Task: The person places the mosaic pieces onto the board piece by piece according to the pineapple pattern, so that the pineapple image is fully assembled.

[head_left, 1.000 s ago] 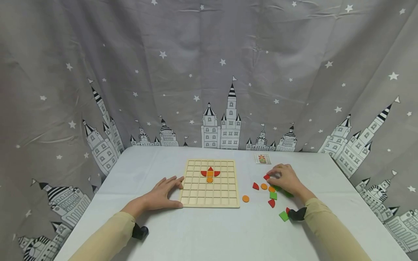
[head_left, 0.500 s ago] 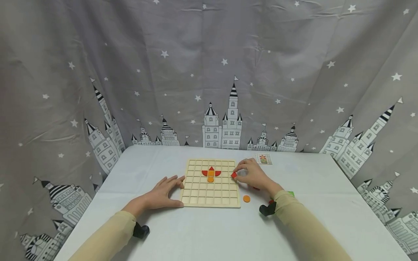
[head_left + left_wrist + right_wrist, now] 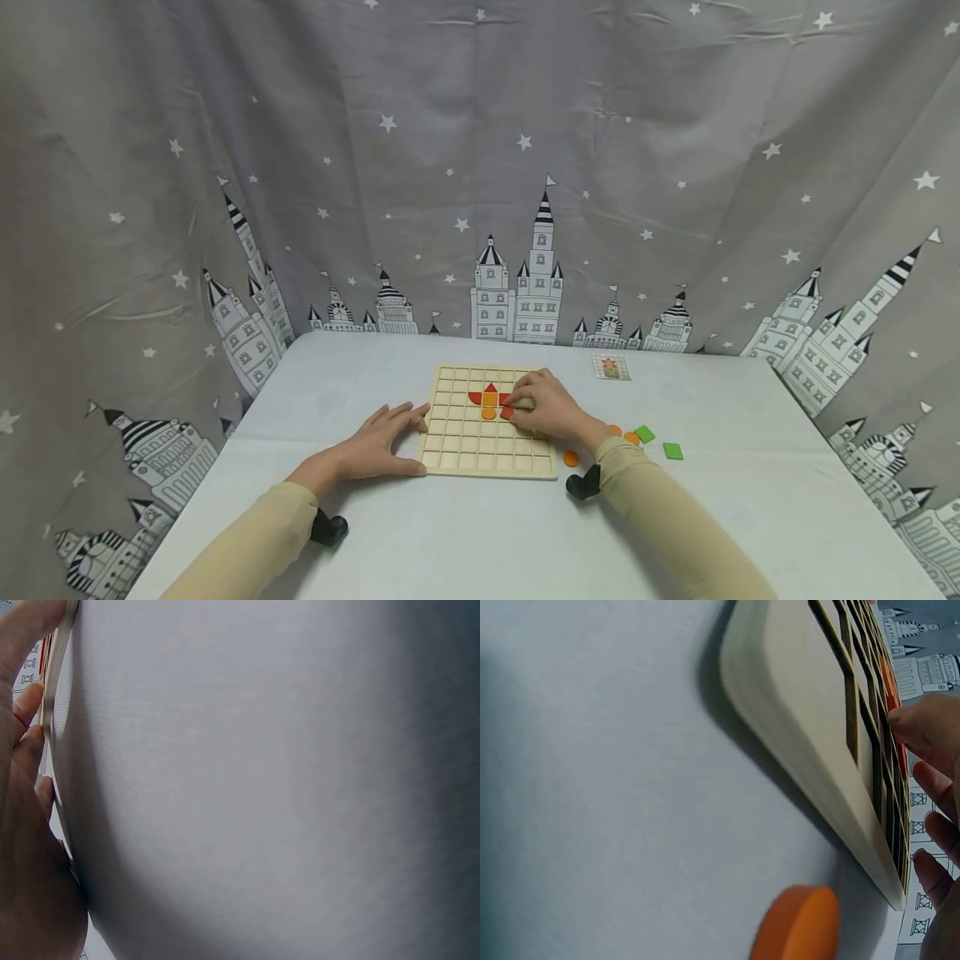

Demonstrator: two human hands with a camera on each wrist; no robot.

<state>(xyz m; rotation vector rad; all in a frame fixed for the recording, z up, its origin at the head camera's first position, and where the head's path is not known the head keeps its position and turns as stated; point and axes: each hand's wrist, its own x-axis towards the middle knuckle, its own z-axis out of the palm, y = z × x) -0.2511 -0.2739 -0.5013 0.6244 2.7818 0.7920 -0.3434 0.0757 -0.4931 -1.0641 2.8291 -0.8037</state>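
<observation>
Red piece (image 3: 507,413) in placement over a gridded board (image 3: 480,460); clock directions follow the head view. The piece lay at nine o'clock from the right hand (image 3: 551,407), the nearer, which pinched it, and at three o'clock from an orange disc (image 3: 489,413) on the grid; I could not make out its long axis. The left hand (image 3: 378,444) rested, fingers loosely extended, against the board's nine-o'clock edge. Also counted: one orange square (image 3: 490,400), one red triangle (image 3: 491,388) and two red side pieces (image 3: 475,398) on the board; three loose orange discs (image 3: 571,459), two green squares (image 3: 672,451) and one picture card (image 3: 611,367) on the tabletop (image 3: 420,542).
</observation>
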